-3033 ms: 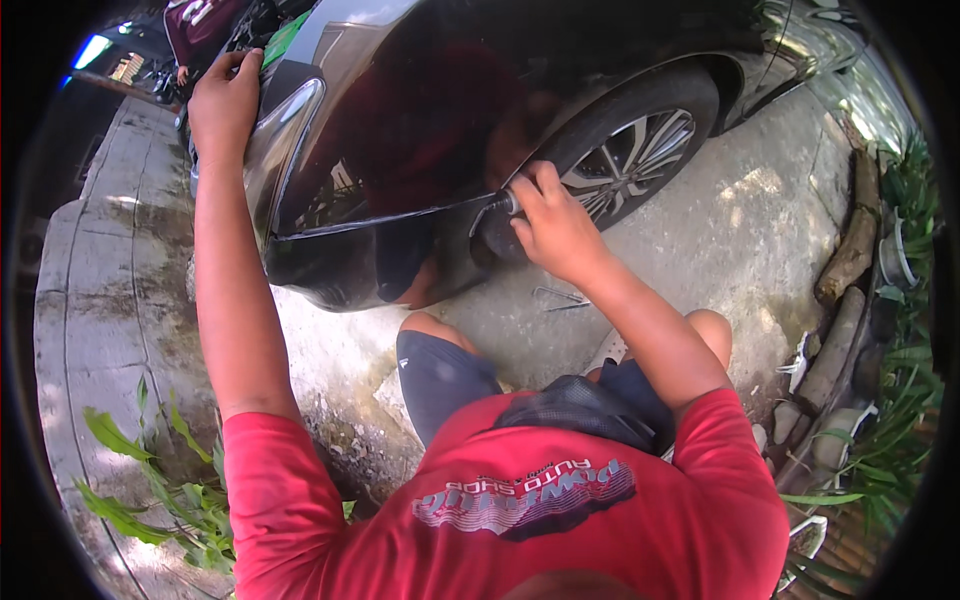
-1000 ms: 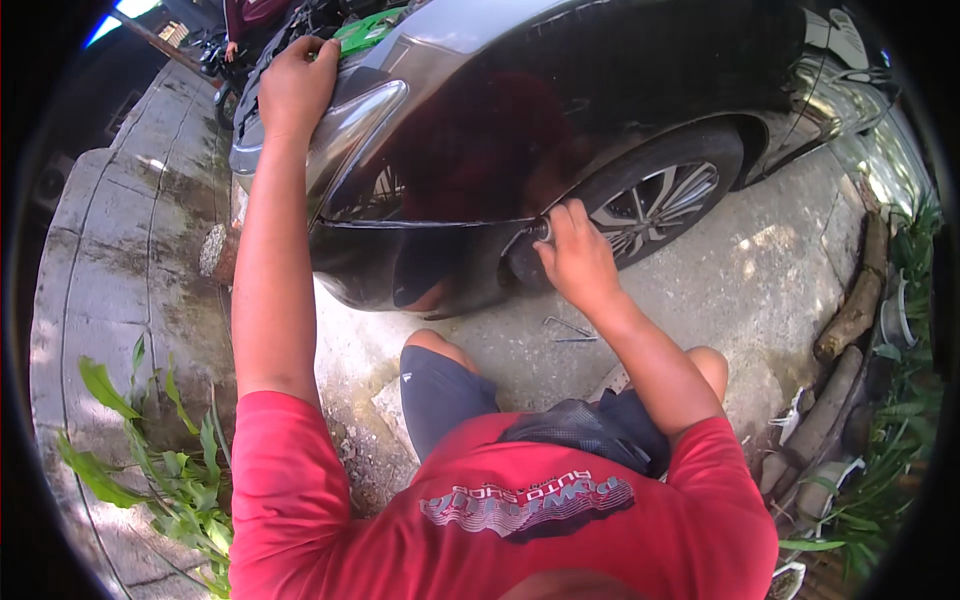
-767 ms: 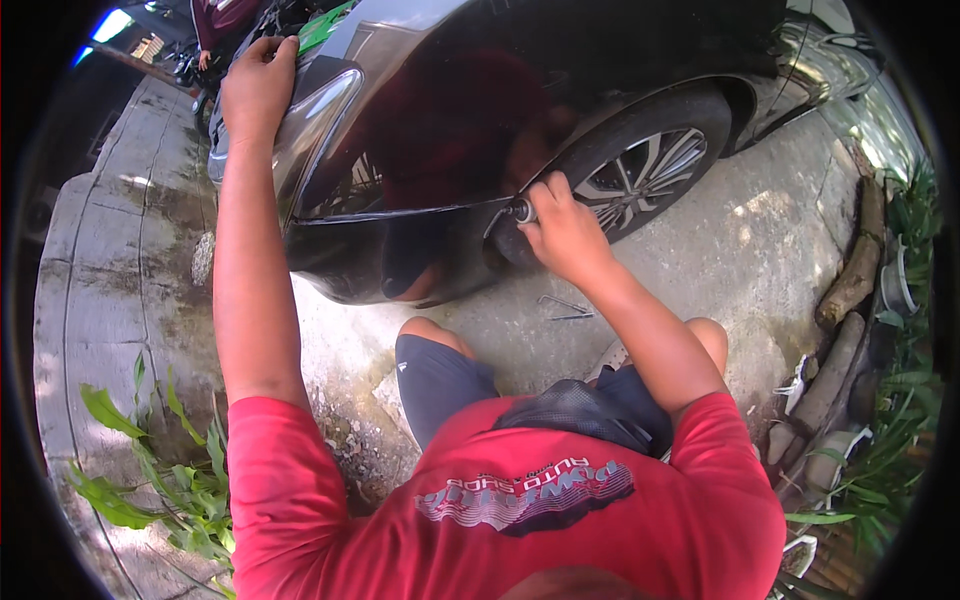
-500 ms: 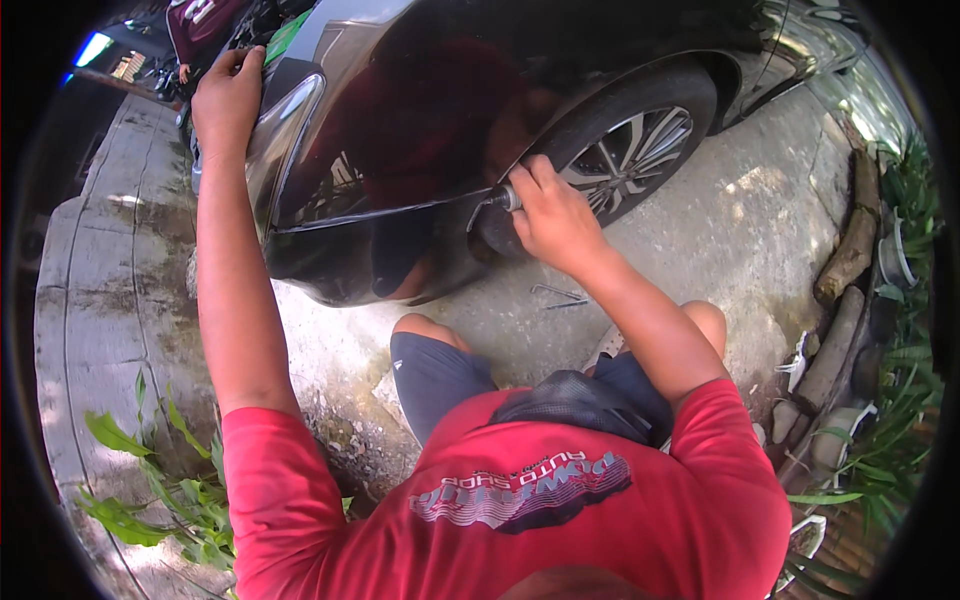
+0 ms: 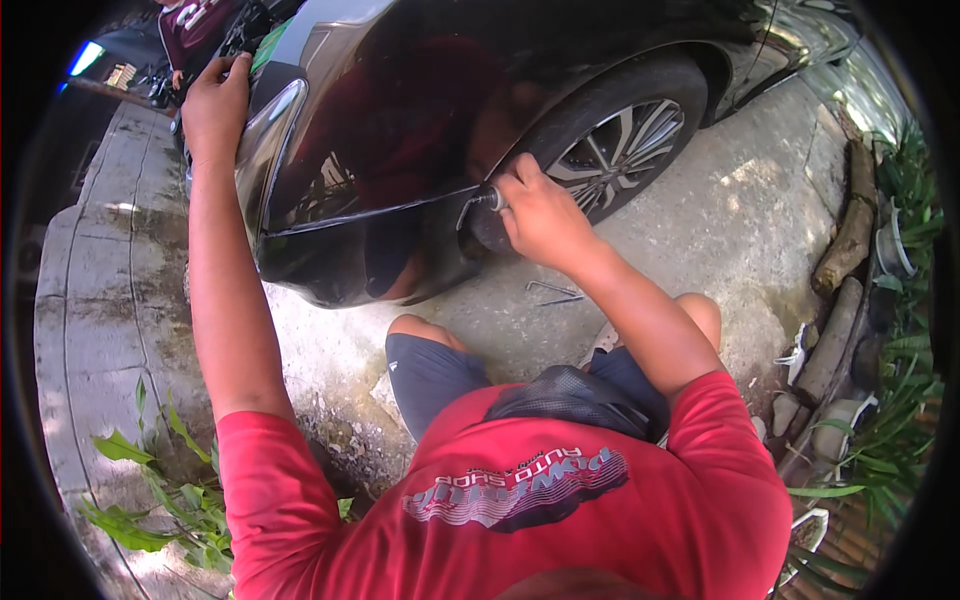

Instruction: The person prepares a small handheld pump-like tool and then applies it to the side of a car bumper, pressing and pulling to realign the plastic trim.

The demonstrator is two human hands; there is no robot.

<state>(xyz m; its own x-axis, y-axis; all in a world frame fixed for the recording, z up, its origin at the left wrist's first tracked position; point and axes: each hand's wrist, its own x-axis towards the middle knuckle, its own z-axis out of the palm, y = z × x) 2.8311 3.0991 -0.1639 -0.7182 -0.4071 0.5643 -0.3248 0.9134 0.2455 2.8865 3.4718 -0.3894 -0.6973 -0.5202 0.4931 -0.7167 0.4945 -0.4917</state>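
Observation:
A black car (image 5: 420, 100) fills the top of the head view, its front wheel (image 5: 620, 150) at the right. My left hand (image 5: 216, 112) is at the car's front corner by the headlight (image 5: 268, 140). Its fingers are curled at the upper edge; what they grip, if anything, is hidden. My right hand (image 5: 540, 212) is closed round a dark cylindrical tool (image 5: 490, 198) with a thin bent metal tip. It holds this at the wheel arch edge, where the bumper (image 5: 360, 262) meets the fender. My fingers hide part of the tool.
Thin bent metal tools (image 5: 553, 292) lie on the concrete floor (image 5: 740, 210) between my knees and the car. Logs (image 5: 848, 225) and plants (image 5: 905, 390) line the right side. Leafy weeds (image 5: 160, 490) grow at the lower left. Another person (image 5: 195, 35) is at the far left.
The view has shifted slightly, so the car and both hands sit a little further left. Both hands keep the same places on the car.

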